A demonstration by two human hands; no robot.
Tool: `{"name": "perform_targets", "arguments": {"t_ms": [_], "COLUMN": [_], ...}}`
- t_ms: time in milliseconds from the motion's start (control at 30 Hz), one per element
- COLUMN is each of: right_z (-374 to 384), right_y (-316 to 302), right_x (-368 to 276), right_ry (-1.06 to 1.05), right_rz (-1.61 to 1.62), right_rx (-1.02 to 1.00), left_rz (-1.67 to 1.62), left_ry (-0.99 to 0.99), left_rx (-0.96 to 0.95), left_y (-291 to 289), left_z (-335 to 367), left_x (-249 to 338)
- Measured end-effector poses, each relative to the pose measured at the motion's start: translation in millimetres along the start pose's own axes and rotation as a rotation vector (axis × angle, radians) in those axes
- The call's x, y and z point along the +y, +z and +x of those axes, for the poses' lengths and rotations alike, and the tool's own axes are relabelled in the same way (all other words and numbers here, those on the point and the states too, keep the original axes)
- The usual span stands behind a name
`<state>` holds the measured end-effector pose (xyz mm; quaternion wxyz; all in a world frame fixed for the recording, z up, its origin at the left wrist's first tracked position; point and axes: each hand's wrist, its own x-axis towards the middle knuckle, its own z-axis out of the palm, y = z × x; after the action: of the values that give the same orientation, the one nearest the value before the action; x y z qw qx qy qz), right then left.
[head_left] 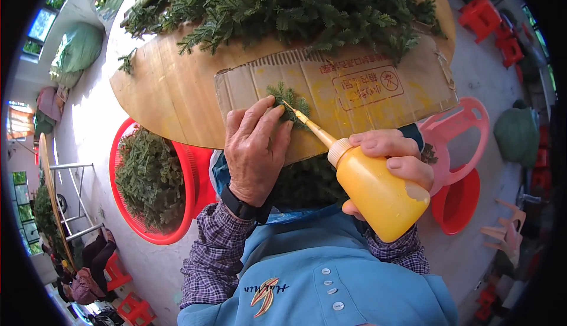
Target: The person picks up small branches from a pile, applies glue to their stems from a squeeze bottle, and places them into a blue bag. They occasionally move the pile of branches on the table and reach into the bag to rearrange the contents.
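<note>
My right hand [393, 154] is closed around a yellow squeeze bottle [381, 193] with a long tapered nozzle. The bottle is tilted, and its nozzle tip meets a small green fir sprig [289, 100]. The fingers of my left hand [255, 148] are pinched on the near left side of that sprig, holding it against a flat piece of cardboard [366, 110]. Yellow smears mark the cardboard under and around my hands. Part of the sprig is hidden behind my fingers and the nozzle.
A big heap of fir branches [283, 7] covers the far part of the round wooden table [159, 89]. Below its left edge stands a red basket [189, 184] of cut greenery. At right are a pink plastic chair [455, 143] and a red bucket [460, 208]. A person [88, 287] is at lower left.
</note>
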<state>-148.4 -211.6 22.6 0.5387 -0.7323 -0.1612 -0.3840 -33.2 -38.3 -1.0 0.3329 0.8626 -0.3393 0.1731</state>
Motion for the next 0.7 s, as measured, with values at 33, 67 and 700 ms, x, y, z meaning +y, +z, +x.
{"name": "perform_targets", "arguments": {"t_ms": [33, 67, 700], "right_z": [0.5, 0.6, -1.1], "right_y": [1.7, 2.5, 6.5], "right_x": [1.2, 2.6, 3.4], "right_ry": [0.008, 0.017, 0.030], "right_rz": [-0.007, -0.017, -0.046], "right_rx": [-0.013, -0.025, -0.032], "left_rz": [-0.002, -0.008, -0.025], "left_ry": [-0.003, -0.010, -0.007], "left_rx": [0.002, -0.002, 0.016], "left_y": [-0.6, -0.5, 4.5], "left_z": [0.0, 0.4, -0.2], "left_x": [0.7, 1.9, 0.5]}}
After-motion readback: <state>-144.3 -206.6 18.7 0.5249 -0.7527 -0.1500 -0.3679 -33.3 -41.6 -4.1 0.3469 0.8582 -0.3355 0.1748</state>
